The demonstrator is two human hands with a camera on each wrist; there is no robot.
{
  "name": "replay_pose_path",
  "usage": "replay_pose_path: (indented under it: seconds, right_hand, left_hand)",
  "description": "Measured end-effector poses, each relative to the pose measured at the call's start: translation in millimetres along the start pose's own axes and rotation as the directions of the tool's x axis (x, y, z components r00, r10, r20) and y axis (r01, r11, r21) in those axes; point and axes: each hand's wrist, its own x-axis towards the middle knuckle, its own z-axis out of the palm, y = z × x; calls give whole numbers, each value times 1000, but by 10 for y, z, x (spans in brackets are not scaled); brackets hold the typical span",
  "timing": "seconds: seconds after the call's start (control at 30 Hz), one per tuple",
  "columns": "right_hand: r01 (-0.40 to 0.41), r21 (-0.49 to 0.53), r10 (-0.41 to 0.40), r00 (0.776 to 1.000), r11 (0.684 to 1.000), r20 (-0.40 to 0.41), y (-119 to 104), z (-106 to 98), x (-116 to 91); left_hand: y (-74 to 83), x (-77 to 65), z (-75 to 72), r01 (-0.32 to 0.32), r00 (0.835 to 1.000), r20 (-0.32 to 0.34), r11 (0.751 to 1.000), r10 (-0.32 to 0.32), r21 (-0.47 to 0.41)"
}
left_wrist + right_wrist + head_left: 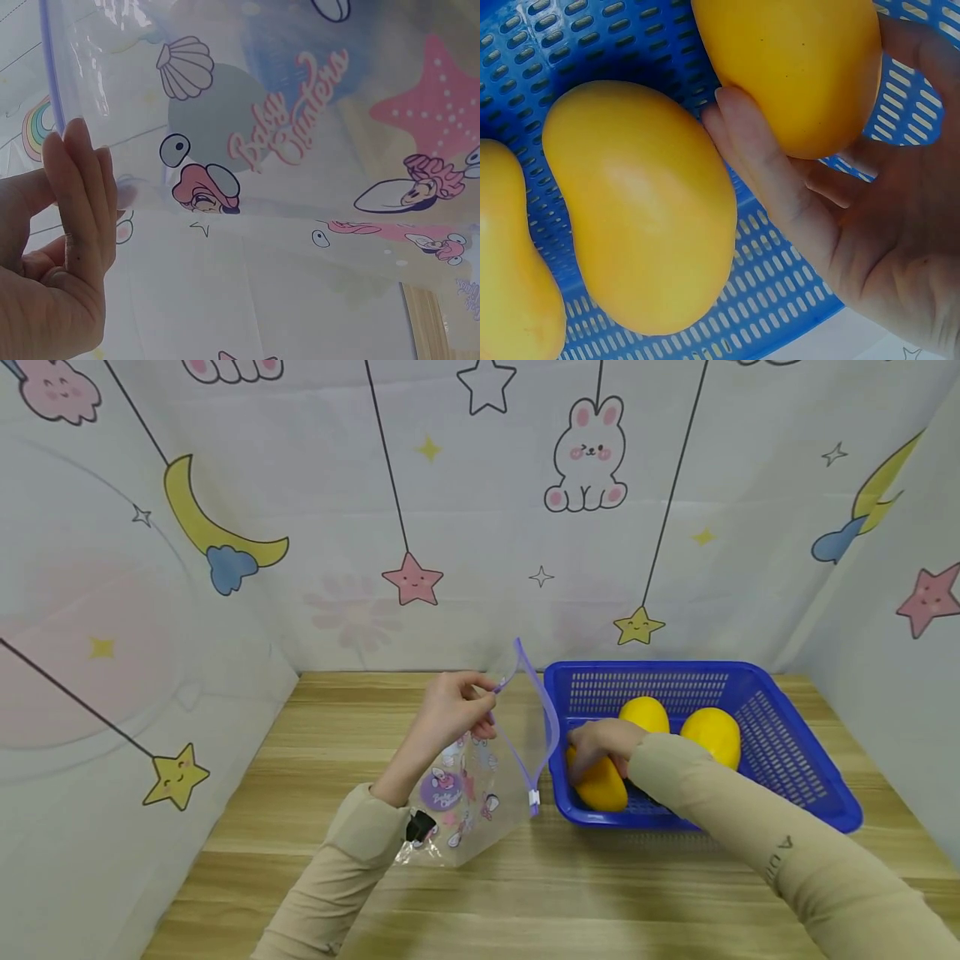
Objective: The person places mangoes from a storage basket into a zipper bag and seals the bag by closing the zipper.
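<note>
My left hand (452, 702) pinches the purple zip edge of a clear plastic zip bag (480, 793) printed with shells, starfish and lettering. The bag's mouth gapes toward the basket, with a white slider (534, 798) at its near end. In the left wrist view, the fingers (82, 202) lie at the purple edge. Inside the left end of a blue plastic basket (645, 667), my right hand (603, 742) grips a yellow mango (602, 788). The right wrist view shows fingers and thumb around that mango (795, 67). Two more mangoes (712, 737) (639, 210) lie beside it.
The basket has slotted walls and stands on the right of a wood-grain table (315, 777). White cloth (487, 510) printed with stars, moons and a rabbit hangs behind and at both sides. A small black item (420, 825) sits at my left cuff.
</note>
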Motion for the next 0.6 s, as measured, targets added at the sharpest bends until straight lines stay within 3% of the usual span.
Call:
replay_pose_path:
  seconds: [0.2, 0.6]
  right_hand:
    - [-4, 132, 4, 1000, 991, 1, 13, 24, 0]
    - [-5, 123, 6, 1000, 992, -6, 6, 37, -62]
  left_hand:
    - [0, 4, 10, -1, 1000, 6, 1000, 1, 4]
    - [20, 2, 20, 2, 1000, 14, 1000, -3, 20]
